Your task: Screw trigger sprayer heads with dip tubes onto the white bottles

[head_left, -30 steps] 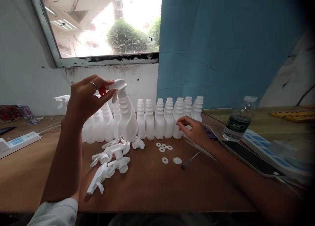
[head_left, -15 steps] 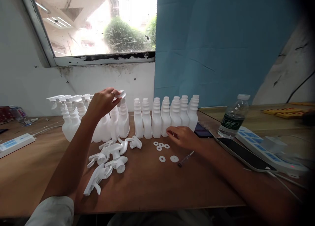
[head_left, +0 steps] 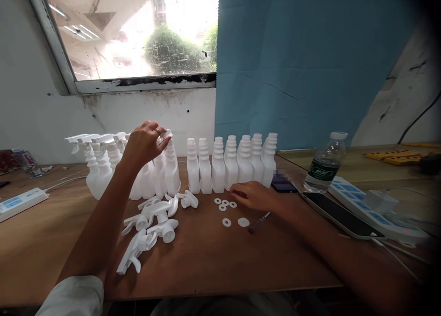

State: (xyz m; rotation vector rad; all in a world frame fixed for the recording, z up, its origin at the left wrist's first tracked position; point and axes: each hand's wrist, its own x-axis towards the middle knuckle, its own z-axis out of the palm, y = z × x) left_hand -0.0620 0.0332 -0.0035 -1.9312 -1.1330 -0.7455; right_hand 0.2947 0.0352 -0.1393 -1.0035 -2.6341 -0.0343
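My left hand (head_left: 146, 143) is closed on a white trigger spray head (head_left: 168, 133) at the mouth of a white plastic bottle (head_left: 172, 169); much of the spray head is hidden by my fingers. My right hand (head_left: 253, 196) hovers low over the table, loosely curled with a gap between thumb and fingers, and nothing shows in it. Just left of it lie several small white ring washers (head_left: 226, 222). A larger white disc (head_left: 243, 222) is below it. Loose white spray heads (head_left: 161, 210) lie in a pile below my left hand.
Several open-topped bottles (head_left: 218, 169) stand in a row along the wall. Bottles with spray heads (head_left: 94, 169) stand at left. A small clear tube (head_left: 260, 222), a phone (head_left: 341, 215), a water bottle (head_left: 324, 169) and power strips (head_left: 372, 210) occupy the right side.
My left hand has shifted slightly left, and the spray head sits less visibly in its fingers. My right hand has moved a little down and left, toward the washers.
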